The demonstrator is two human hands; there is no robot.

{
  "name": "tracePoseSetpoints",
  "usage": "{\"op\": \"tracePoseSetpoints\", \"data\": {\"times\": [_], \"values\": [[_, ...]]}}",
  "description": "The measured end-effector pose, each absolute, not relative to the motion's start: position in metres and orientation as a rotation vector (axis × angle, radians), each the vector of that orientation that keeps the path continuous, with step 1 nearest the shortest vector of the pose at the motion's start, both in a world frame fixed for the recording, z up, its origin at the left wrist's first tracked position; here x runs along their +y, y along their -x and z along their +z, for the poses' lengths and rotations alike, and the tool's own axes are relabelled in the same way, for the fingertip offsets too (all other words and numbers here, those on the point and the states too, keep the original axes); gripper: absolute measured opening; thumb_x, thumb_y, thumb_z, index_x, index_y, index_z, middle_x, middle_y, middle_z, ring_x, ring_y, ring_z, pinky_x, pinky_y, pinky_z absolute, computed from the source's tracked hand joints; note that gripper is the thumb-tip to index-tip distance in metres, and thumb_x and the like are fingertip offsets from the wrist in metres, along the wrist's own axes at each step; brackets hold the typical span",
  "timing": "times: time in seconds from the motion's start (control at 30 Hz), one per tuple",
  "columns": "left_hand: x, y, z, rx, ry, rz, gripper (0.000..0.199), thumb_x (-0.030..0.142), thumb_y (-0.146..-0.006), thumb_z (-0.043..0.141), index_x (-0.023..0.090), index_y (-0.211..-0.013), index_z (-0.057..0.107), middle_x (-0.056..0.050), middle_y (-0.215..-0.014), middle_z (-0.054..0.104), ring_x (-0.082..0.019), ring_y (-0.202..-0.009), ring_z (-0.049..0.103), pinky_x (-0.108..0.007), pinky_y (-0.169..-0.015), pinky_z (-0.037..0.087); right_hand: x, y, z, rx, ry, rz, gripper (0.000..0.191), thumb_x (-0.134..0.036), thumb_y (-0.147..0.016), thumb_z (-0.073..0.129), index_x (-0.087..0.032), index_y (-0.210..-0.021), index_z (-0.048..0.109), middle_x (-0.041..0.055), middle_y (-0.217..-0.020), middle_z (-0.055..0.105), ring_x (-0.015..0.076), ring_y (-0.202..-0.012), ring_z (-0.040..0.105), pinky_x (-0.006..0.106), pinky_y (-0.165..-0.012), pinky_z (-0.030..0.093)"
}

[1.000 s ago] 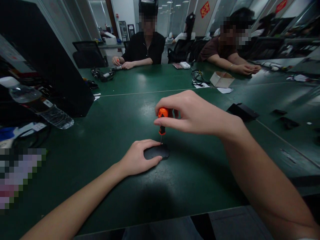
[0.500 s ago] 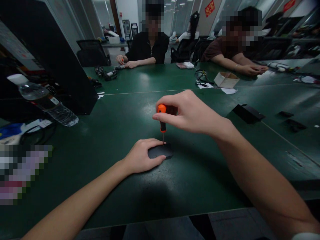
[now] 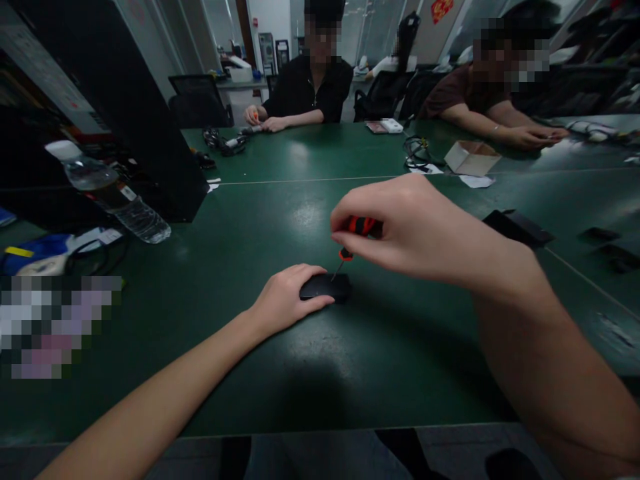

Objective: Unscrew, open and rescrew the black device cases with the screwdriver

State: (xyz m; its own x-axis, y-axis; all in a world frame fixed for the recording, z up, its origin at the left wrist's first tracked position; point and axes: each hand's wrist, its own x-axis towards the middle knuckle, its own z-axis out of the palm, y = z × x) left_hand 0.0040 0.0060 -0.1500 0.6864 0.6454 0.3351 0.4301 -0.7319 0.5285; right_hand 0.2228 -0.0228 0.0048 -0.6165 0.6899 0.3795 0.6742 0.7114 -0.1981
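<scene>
Nearest me, my left hand (image 3: pixel 287 300) lies low on the dark green, smooth tabletop (image 3: pixel 240 380), thumb and fingers parted around a smooth black oblong casing (image 3: pixel 326 289), plastic by its look. The thumb runs along its near long edge, the fingers along its far one, so I grip the left end while the right end sticks out uncovered. Its long axis lies left to right across my front, roughly parallel to the table edge.

My left hand is the nearer one, touching the casing; my right hand (image 3: pixel 400 230) hangs above and to the right of it, the wrist bent over. There I pinch a slim screwdriver with an orange-and-black handle and a thin metal shaft (image 3: pixel 346 255) between thumb and curled fingers, which hide much of the handle. The shaft leans, running from my grip down and leftward to the casing's upper face, toward the far side and just beyond my left fingertips. Whether the tip sits in a recess is too small to tell.

Farther out, a black open box (image 3: pixel 519 228) lies to my right. Beyond it stands a small pale cardboard box (image 3: pixel 473 159), and across the table a co-worker's hands (image 3: pixel 275 124) rest near the far edge.
</scene>
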Motion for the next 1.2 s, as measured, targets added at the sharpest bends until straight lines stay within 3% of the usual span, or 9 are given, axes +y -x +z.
{"op": "tracePoseSetpoints", "data": {"times": [0.5,0.7,0.8,1.03,1.2], "values": [[0.009,-0.004,-0.152,0.884,-2.377,0.720,0.042,0.040,-0.087,0.079,0.018,-0.119,0.066,-0.008,-0.116,0.074,-0.027,-0.106,0.070,-0.041,-0.094,0.054,-0.016,-0.209,-0.012,-2.520,0.886,0.137,0.011,-0.013,-0.092,0.056,-0.017,-0.088,0.066,0.0020,-0.083,0.066,0.0140,-0.074,0.058,0.027,-0.069,0.040],[0.007,-0.004,-0.152,0.922,-2.368,0.726,0.041,0.046,-0.088,0.076,0.019,-0.117,0.067,-0.009,-0.110,0.074,-0.028,-0.101,0.071,-0.041,-0.089,0.056,-0.028,-0.208,-0.006,-2.609,0.822,0.248,0.019,-0.006,-0.086,0.056,-0.018,-0.097,0.066,0.0070,-0.110,0.065,0.0167,-0.091,0.060,0.028,-0.076,0.044],[0.007,-0.003,-0.153,0.887,-2.388,0.734,0.039,0.046,-0.090,0.073,0.019,-0.118,0.067,-0.008,-0.111,0.074,-0.028,-0.102,0.071,-0.040,-0.089,0.056,-0.032,-0.206,-0.004,-2.652,0.928,0.170,0.009,-0.017,-0.094,0.059,-0.017,-0.090,0.067,0.0055,-0.097,0.066,0.0153,-0.080,0.059,0.028,-0.068,0.040],[0.008,-0.001,-0.150,0.842,-2.454,0.709,0.040,0.040,-0.087,0.077,0.020,-0.121,0.067,-0.008,-0.115,0.074,-0.026,-0.104,0.070,-0.041,-0.094,0.055,-0.033,-0.237,-0.042,-2.470,1.227,-0.581,0.039,-0.040,-0.101,0.053,-0.017,-0.072,0.065,0.0058,-0.074,0.063,0.0139,-0.063,0.052,0.031,-0.055,0.026],[0.005,-0.002,-0.145,0.800,-2.420,0.737,0.053,0.034,-0.088,0.076,0.022,-0.137,0.059,-0.010,-0.127,0.071,-0.026,-0.116,0.067,-0.044,-0.102,0.053,-0.031,-0.297,-0.088,-2.272,1.148,-0.409,0.048,-0.030,-0.102,0.049,-0.019,-0.054,0.050,-0.0005,-0.051,0.050,0.0096,-0.047,0.042,0.028,-0.050,0.027]]}}
